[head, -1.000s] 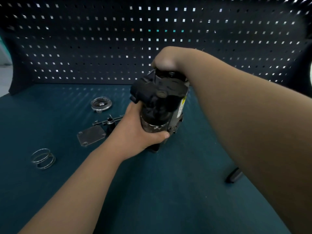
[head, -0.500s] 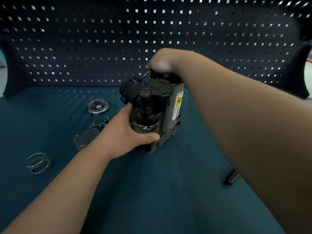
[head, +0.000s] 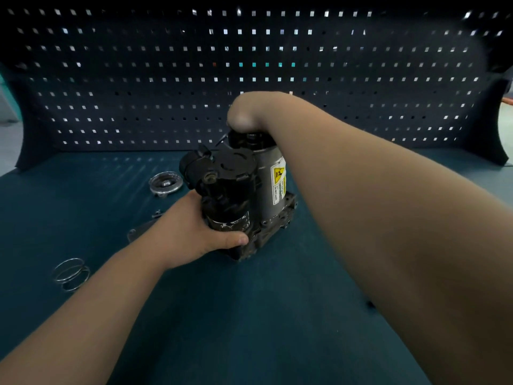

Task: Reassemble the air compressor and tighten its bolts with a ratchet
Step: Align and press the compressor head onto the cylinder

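We note the left hand (head: pixel 194 232) clamped round the upright air compressor (head: pixel 244 195) on the bench (head: pixel 249 315); right hand (head: pixel 247 112) atop it, grip indiscernible.

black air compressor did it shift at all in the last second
Yes: the black air compressor has shifted left, toward the round silver cap, and turned to show more of its yellow warning label.
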A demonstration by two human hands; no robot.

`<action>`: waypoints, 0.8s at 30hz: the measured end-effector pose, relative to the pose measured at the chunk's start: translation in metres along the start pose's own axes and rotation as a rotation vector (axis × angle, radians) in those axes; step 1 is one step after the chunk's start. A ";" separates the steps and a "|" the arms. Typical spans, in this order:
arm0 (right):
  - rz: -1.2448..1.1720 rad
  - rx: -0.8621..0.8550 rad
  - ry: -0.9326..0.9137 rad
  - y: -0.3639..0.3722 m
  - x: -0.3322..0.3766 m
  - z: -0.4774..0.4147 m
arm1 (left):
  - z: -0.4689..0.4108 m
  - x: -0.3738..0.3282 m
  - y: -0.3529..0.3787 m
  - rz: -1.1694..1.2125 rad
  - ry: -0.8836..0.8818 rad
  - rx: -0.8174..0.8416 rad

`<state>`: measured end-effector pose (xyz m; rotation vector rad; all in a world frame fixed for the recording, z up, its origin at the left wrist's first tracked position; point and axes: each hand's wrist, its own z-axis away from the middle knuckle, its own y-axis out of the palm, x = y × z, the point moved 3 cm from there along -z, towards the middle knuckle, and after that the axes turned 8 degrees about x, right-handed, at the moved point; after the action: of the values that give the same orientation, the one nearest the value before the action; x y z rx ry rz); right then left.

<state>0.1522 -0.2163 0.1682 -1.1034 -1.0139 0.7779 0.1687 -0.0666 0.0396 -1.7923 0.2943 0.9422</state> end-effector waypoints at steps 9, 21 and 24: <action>-0.058 0.011 0.013 -0.002 -0.013 0.004 | -0.009 0.002 -0.004 0.016 -0.078 0.071; -0.064 -0.005 -0.023 -0.002 -0.016 0.002 | 0.002 0.008 0.030 0.285 -0.083 -0.064; -0.033 -0.020 -0.027 -0.003 -0.019 0.004 | -0.001 0.007 0.037 0.338 -0.144 -0.044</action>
<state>0.1416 -0.2329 0.1663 -1.0932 -1.0617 0.7597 0.1519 -0.0817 0.0096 -1.7338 0.4985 1.3182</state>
